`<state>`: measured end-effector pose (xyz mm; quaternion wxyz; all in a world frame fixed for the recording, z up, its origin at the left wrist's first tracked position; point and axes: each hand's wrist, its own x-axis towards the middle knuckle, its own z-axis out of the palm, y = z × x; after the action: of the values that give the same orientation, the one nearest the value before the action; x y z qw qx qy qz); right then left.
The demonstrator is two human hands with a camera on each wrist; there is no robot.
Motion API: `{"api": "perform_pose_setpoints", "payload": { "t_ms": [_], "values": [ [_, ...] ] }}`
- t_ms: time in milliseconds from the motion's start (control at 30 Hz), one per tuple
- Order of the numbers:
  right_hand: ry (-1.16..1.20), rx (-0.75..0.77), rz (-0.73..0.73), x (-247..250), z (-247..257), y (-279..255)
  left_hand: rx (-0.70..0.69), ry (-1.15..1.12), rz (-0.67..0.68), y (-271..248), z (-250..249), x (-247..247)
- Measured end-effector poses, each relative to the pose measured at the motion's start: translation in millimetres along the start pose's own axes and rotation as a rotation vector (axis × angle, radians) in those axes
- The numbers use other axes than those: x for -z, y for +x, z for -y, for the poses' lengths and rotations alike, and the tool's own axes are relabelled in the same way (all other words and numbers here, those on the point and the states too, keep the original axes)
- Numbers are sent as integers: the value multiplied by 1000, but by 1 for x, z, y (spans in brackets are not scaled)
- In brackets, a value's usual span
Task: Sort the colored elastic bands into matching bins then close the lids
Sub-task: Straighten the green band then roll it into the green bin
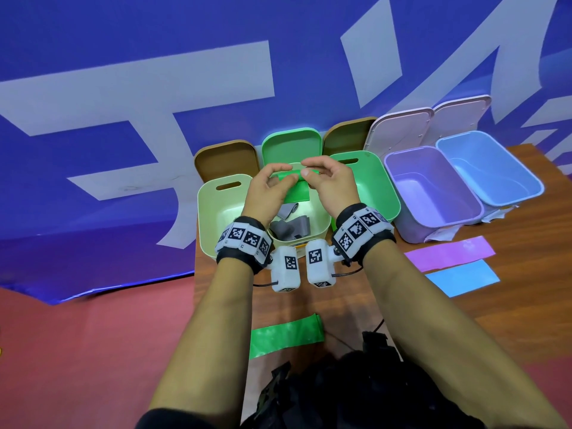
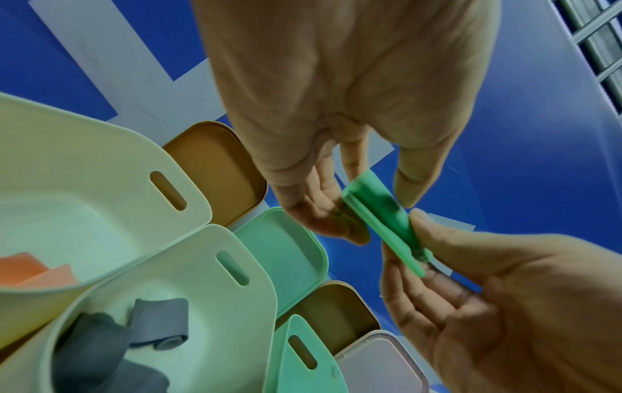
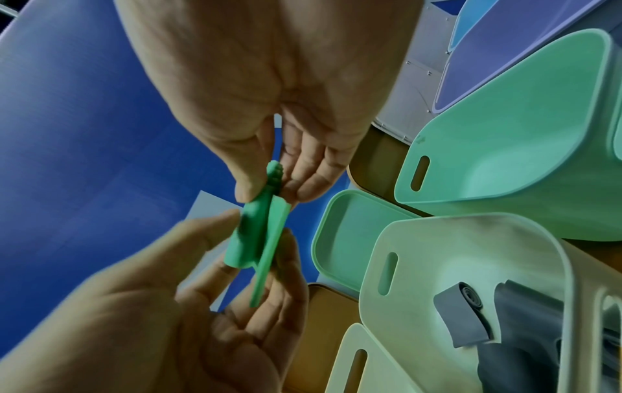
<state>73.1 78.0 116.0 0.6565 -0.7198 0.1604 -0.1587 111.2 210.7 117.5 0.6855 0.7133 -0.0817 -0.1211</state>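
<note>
Both hands, the left hand (image 1: 270,187) and the right hand (image 1: 328,181), pinch 1 green band (image 1: 295,184) between fingertips, rolling it above the bins. The green bin (image 1: 371,178) sits just beyond the right hand; the next move looks like dropping the band there.

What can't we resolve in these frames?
- Head view: the left hand and right hand cover most of the rolled green band.
- Head view: the left bin's contents are hidden behind the left forearm.
- Right wrist view: the left hand is motion-blurred.
</note>
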Motion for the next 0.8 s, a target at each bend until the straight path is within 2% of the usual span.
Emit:
{"api": "perform_pose_setpoints", "payload": {
  "t_ms": [433,633,800],
  "values": [
    [-29,0,-3,3,-2,-4,1,-47,23,0,1,0],
    [21,-52,6,4,-5,-8,-60,-20,30,-1,5,-2],
    [-3,-49,6,8,-10,-8,7,-53,19,-1,10,-7]
  ]
}}
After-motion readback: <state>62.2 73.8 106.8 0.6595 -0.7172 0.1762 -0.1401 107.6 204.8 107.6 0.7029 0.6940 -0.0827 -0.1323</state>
